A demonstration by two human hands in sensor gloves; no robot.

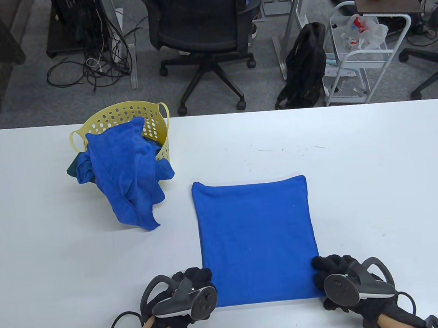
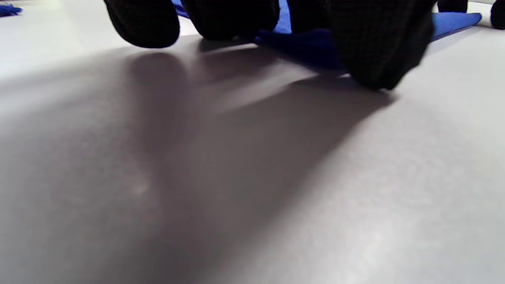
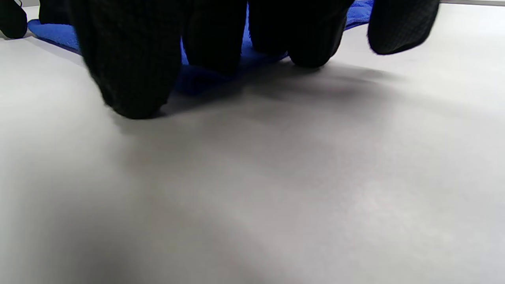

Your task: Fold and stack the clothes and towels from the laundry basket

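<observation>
The left hand has its fingers curled down on the near left corner of the blue towel. The right hand does the same at the near right corner; real grip, I cannot tell. The towel lies flat and smooth on the white table. Far left, a yellow basket spills crumpled blue cloth.
</observation>
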